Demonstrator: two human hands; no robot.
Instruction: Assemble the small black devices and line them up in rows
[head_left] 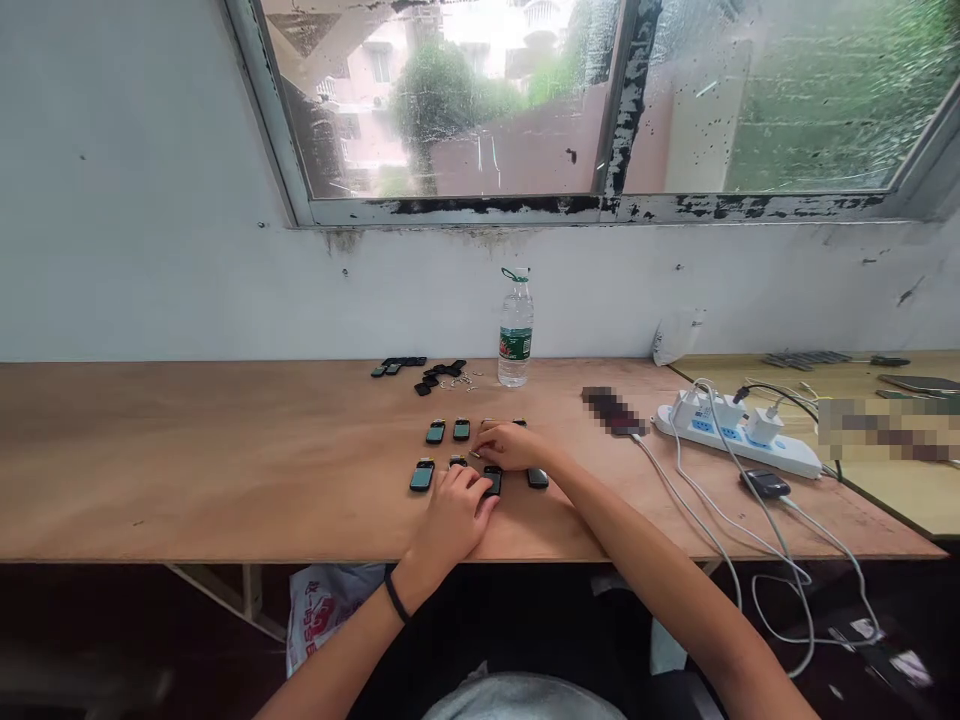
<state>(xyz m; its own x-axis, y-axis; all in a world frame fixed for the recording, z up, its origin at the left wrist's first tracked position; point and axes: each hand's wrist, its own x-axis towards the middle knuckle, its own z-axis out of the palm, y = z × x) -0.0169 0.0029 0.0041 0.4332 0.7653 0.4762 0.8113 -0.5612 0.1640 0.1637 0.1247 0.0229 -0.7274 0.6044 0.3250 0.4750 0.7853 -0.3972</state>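
Note:
Several small dark tags with teal faces (436,432) lie in two rows on the wooden table (187,460). My left hand (455,510) rests on the front row, its fingers curled over one tag (493,480). My right hand (512,446) lies across the back row, fingers pressed together over something I cannot make out. One teal tag (421,476) lies just left of my left hand, and a black one (537,478) sits by my right wrist.
A pile of black tags and small metal rings (439,377) lies further back, beside a water bottle (516,330). A white power strip (739,432) with chargers and trailing cables sits at right. A second table (885,440) adjoins on the right.

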